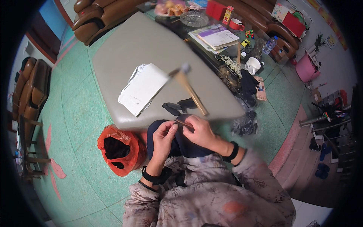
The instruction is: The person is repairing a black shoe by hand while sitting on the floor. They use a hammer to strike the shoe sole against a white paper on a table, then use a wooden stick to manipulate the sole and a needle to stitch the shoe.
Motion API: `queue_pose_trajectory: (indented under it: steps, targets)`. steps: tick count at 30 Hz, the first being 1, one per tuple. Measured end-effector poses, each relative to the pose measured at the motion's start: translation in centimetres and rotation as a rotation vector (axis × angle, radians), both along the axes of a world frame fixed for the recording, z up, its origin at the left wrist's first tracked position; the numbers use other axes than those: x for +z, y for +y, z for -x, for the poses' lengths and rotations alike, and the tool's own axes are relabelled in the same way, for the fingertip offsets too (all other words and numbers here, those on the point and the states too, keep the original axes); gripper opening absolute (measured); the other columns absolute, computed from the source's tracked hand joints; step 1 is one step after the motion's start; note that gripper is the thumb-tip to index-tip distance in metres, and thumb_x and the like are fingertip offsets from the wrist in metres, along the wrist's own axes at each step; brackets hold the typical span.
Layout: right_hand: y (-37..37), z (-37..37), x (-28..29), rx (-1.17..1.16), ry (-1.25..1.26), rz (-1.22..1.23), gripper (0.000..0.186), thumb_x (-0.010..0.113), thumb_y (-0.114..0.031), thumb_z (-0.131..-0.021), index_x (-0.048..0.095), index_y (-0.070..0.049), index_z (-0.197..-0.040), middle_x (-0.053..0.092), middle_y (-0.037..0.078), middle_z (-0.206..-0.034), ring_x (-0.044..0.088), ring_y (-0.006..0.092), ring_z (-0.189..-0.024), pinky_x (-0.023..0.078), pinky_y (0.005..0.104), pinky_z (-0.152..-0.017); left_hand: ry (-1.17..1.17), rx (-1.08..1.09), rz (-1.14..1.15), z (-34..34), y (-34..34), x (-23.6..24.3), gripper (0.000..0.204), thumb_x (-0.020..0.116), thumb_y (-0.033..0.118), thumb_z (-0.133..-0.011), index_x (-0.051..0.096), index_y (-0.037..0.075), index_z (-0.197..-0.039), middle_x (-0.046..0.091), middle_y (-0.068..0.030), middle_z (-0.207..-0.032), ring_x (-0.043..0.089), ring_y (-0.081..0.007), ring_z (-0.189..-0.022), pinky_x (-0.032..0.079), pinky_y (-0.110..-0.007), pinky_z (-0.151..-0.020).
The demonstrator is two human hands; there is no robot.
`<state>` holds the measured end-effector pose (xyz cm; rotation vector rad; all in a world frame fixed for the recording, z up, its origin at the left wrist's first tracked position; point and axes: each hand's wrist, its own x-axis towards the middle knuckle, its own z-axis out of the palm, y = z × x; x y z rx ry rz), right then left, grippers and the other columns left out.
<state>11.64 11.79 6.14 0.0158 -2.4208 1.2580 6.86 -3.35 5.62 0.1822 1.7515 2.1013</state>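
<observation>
The person sat at the near edge of a grey padded worktop [124, 49], with both hands low in front of the body. The left hand [165, 137] was curled, fingers pinching the dark blue fabric [180, 145] spread over the lap. The right hand [201, 130] was closed around the lower end of a hammer [191, 92], whose wooden handle rose toward eleven o'clock and ended in a blurred metal head above the worktop. Between the two thumbs lay a small thin brown piece [183, 123]; what it was could not be told.

On the worktop, at eleven o'clock from the hands, a white sheet lay on crinkled foil wrap [141, 87]. Just beyond the hands, at twelve o'clock, sat a few small black pieces [177, 106].

The floor [75, 113] was green terrazzo with pink inlaid lines. An open red plastic bag [119, 149] holding something dark stood on it at nine o'clock from the hands, near the knee. At two o'clock a dark glass coffee table [227, 75] ran beside the worktop, crowded with papers, a glass ashtray [193, 18], a white mug [252, 65] and a red mug [236, 24]. Brown leather armchairs [98, 17] stood at eleven o'clock, and a pink bucket [305, 67] at two o'clock by the wall.
</observation>
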Motion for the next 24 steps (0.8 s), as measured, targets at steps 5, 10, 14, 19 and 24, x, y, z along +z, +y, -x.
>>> queue_pose_trajectory:
  steps: [5, 10, 14, 19, 24]
  targets:
    - [1.7, 0.0, 2.1, 0.196, -0.423, 0.494, 0.031, 0.075, -0.017, -0.076, 0.056, 0.0, -0.093, 0.057, 0.002, -0.083, 0.053, 0.0063, -0.075, 0.045, 0.0244, -0.063, 0.076, -0.064, -0.019, 0.0, -0.5, 0.2, 0.014, 0.061, 0.01, -0.088, 0.062, -0.002, -0.096, 0.059, 0.0039, -0.084, 0.049, -0.0031, -0.073, 0.041, -0.017, -0.063]
    - [2.3, 0.2, 1.3, 0.304, -0.452, 0.744, 0.023, 0.07, -0.01, -0.08, 0.057, 0.001, -0.095, 0.058, 0.001, -0.087, 0.056, 0.0073, -0.08, 0.047, 0.0224, -0.072, 0.076, -0.133, 0.039, 0.0, -0.8, 1.0, 0.015, 0.062, 0.011, -0.088, 0.062, -0.002, -0.096, 0.059, 0.0036, -0.079, 0.049, -0.0039, -0.07, 0.041, -0.018, -0.062]
    - [2.3, 0.2, 2.6, 0.353, -0.524, 0.837, 0.022, 0.069, -0.008, -0.081, 0.057, 0.002, -0.097, 0.058, 0.002, -0.087, 0.057, 0.0074, -0.081, 0.048, 0.0218, -0.074, 0.049, -0.18, 0.059, 0.1, -1.0, 1.2, 0.016, 0.06, 0.01, -0.089, 0.062, -0.001, -0.1, 0.06, 0.0022, -0.081, 0.052, -0.005, -0.07, 0.043, -0.019, -0.064]
    - [2.6, 0.3, 1.4, 0.342, -0.516, 0.902, 0.014, 0.065, -0.008, -0.083, 0.058, 0.001, -0.091, 0.059, 0.001, -0.083, 0.055, 0.0055, -0.077, 0.046, 0.0199, -0.069, 0.084, -0.206, 0.068, 0.1, -0.9, 1.4, 0.016, 0.06, 0.012, -0.089, 0.062, -0.002, -0.097, 0.058, 0.0024, -0.076, 0.049, -0.0044, -0.066, 0.041, -0.019, -0.06]
    - [2.3, 0.6, 0.1, 0.334, -0.397, 0.692, 0.01, 0.064, -0.009, -0.084, 0.058, 0.0, -0.084, 0.057, -0.002, -0.075, 0.05, 0.0032, -0.068, 0.041, 0.0194, -0.061, 0.131, -0.193, 0.092, 0.0, -0.5, 1.0, 0.016, 0.058, 0.013, -0.09, 0.062, -0.002, -0.094, 0.056, 0.0029, -0.073, 0.047, -0.0044, -0.064, 0.039, -0.019, -0.057]
